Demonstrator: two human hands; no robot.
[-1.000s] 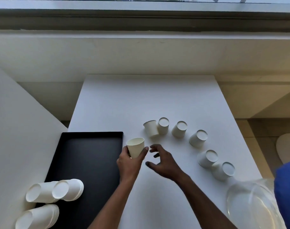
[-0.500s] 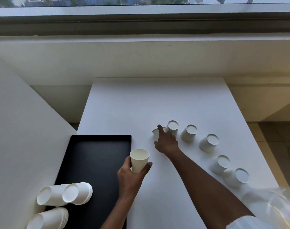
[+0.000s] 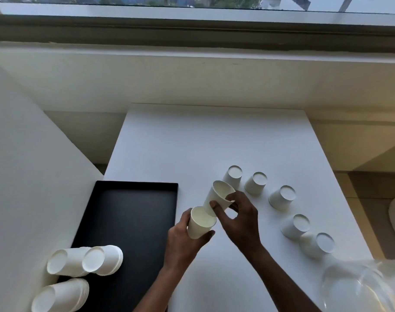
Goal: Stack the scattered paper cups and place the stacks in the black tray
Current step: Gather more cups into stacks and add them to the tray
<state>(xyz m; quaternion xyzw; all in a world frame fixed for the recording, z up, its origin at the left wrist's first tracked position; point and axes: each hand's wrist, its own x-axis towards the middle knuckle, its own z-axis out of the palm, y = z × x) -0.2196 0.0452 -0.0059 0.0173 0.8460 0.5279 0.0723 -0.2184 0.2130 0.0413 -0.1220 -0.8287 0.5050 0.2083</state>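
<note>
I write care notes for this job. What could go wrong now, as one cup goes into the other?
The right hand pinches the tilted cup at its rim, which looks bent; squeezing may crush it. It meets the upright cup in the left hand at an angle, so it may jam. The right forearm is near the upside-down cups and might knock one.

Soft daylight from the wide glass window [image 3: 192, 2] leaves the matte white tabletop [image 3: 214, 143] evenly bright, shadows faint. The black rectangular tray [image 3: 128, 221] carries a dull sheen. Wide-angle bending bows the edges; the clear plastic sheet [image 3: 358, 287], lower right, looks blurred, perhaps glaring.
</note>
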